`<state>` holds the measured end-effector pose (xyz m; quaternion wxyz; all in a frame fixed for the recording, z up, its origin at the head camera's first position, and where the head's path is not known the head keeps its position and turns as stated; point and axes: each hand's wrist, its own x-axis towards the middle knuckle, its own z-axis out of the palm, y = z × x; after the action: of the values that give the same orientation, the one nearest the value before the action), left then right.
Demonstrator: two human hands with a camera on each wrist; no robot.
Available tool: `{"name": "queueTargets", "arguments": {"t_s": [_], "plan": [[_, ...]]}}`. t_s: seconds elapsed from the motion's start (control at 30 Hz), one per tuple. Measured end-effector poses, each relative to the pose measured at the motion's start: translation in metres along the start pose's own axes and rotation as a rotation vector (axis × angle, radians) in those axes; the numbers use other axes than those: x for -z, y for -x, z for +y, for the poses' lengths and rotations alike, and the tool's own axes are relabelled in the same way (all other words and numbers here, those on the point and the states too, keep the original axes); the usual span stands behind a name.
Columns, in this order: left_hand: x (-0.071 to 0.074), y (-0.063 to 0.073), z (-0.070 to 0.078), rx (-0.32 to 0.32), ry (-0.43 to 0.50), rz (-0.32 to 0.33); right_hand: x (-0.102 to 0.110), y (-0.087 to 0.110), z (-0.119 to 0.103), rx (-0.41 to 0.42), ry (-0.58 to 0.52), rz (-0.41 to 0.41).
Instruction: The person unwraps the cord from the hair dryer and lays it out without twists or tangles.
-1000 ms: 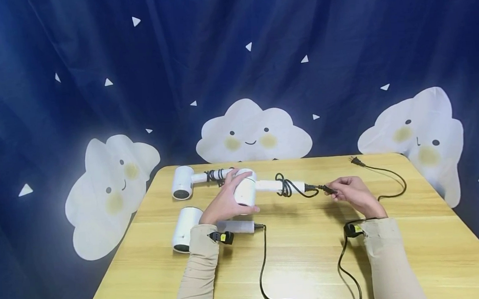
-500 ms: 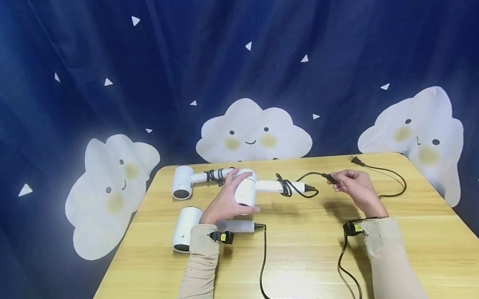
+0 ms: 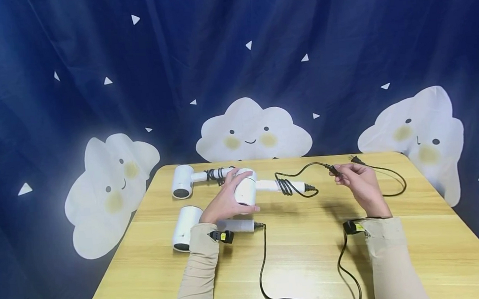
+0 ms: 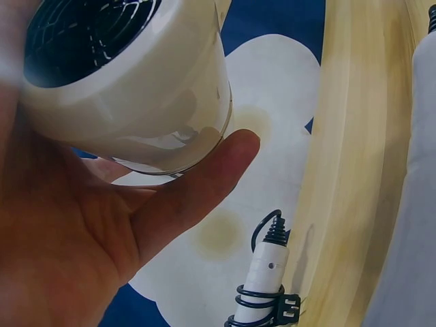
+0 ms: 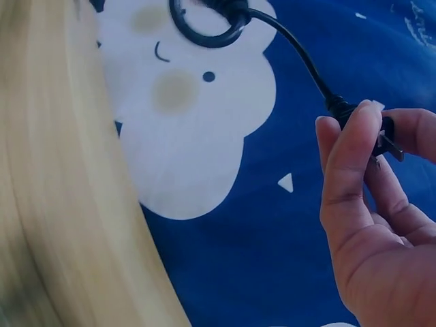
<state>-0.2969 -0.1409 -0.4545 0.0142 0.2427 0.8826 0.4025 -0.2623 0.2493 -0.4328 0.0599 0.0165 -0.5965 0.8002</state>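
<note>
L hand grips wht dryer by its head. R hand pinches blk plug, cord looped rnd handle. 2nd dryer nearby on tbl.

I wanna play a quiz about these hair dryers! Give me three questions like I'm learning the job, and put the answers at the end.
1. How many white hair dryers show in the head view?
2. The right grip pinches: a) the curtain, b) a black plug, c) a sleeve.
3. True or false: the left grip holds one dryer by its round head.

Key: 1. Three. 2. b. 3. True.
</note>
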Motion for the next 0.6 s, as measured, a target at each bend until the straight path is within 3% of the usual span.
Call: {"name": "queueTargets", "arguments": {"t_s": [0.37,0.6], "plan": [[-0.001,0.000,-0.001,0.001,-0.002,-0.001,-0.008,0.005,-0.014,0.056,-0.081,-0.024],[0.000,-0.001,-0.002,0.000,0.000,-0.001,-0.013,0.009,-0.021,0.075,-0.076,-0.044]]}}
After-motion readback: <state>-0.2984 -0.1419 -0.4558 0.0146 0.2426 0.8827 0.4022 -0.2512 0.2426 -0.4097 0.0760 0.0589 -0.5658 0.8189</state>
